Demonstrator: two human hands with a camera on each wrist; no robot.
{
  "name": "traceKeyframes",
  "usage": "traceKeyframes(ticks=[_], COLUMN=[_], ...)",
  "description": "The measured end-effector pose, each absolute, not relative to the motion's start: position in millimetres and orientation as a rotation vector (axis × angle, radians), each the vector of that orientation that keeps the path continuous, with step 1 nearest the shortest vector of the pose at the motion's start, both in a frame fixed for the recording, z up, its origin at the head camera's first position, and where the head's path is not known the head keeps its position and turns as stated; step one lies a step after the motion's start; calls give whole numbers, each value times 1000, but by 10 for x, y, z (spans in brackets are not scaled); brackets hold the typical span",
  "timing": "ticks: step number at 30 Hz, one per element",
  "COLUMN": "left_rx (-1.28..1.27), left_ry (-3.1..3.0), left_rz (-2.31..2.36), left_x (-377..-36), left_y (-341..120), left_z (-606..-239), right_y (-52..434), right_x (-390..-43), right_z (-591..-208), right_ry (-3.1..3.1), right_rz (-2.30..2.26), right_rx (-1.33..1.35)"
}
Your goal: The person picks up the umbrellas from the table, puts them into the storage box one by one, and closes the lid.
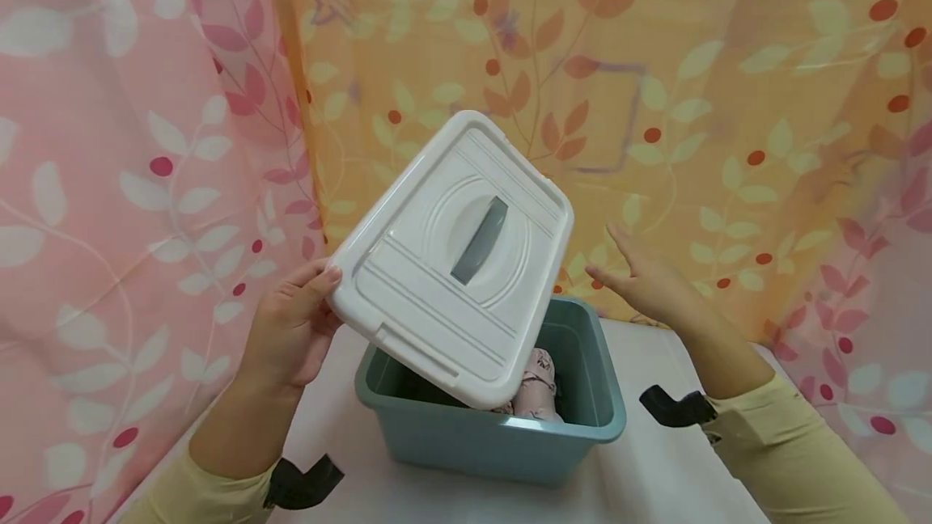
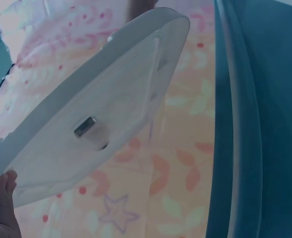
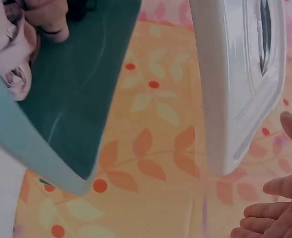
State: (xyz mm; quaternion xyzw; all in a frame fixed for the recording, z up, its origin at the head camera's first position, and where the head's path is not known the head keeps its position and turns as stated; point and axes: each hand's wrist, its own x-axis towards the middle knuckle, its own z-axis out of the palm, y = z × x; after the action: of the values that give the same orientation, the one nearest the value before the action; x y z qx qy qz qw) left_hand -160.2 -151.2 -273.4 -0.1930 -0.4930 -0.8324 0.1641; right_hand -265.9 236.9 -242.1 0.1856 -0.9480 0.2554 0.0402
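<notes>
The white tabletop (image 1: 655,475) carries a teal storage bin (image 1: 495,439), and pink patterned cloth (image 1: 537,382) is bunched inside it. Above the bin the left hand (image 1: 291,326) grips the edge of a white lid (image 1: 455,253) — thumb on top, fingers curled beneath — and holds it tilted over the opening, its grey recessed handle (image 1: 479,239) facing up. The right hand (image 1: 648,281) hovers just beside the lid's far edge, fingers straight and spread, holding nothing. Behind stand the curtains — a pink leaf-print one (image 1: 109,184) and an orange one (image 1: 728,103).
</notes>
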Motion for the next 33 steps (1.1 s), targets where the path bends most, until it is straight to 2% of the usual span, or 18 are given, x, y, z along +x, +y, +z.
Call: traceKeyframes(ticks=[7, 12, 18, 24, 33], left_rx=[-594, -607, -704, -695, -629], left_ry=[-1436, -1448, -1406, -1465, -1578], left_rz=[-2377, -2390, -2422, -2424, -2472], left_x=[-1649, -1645, -1662, -1648, -1683], left_y=[-1315, -1244, -1175, -1164, -1201], left_z=[-2742, -2764, -2773, -2787, -2822], right_y=[2363, 2367, 2430, 2478, 2497], right_x=[-2935, -3048, -3093, -3143, -3123], right_z=[-2232, -2174, -2228, -2333, -2365], right_ry=[-2885, -2835, -2736, -2655, -2623], right_rz=[809, 790, 833, 858, 556], right_rx=[553, 435, 353, 344, 359])
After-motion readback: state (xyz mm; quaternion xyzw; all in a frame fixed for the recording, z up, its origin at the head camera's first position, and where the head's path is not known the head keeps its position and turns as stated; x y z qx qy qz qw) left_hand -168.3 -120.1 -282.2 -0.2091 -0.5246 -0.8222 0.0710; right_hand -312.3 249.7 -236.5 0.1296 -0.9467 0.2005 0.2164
